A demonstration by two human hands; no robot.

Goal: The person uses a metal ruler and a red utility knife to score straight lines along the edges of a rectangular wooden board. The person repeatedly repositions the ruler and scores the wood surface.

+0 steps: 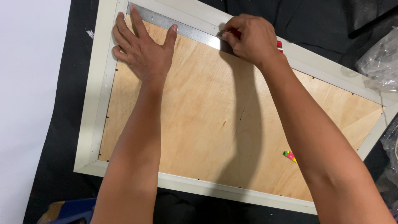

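A cream-framed panel point(93, 120) with a plywood back point(199, 120) lies face down on black cloth. A metal ruler point(188, 31) lies along the top inner edge of the frame. My left hand point(141, 47) presses flat on the ruler's left part, fingers spread. My right hand point(251, 39) is closed around a red-handled tool point(280, 45), its tip at the ruler's right end; the tool's tip is hidden by my fingers.
A small pink, yellow and green object point(289, 156) lies on the plywood at the right. Crumpled clear plastic point(379, 58) sits at the right edge. A white surface point(29, 103) borders the black cloth point(62, 137) on the left. Something blue point(74, 209) shows at the bottom left.
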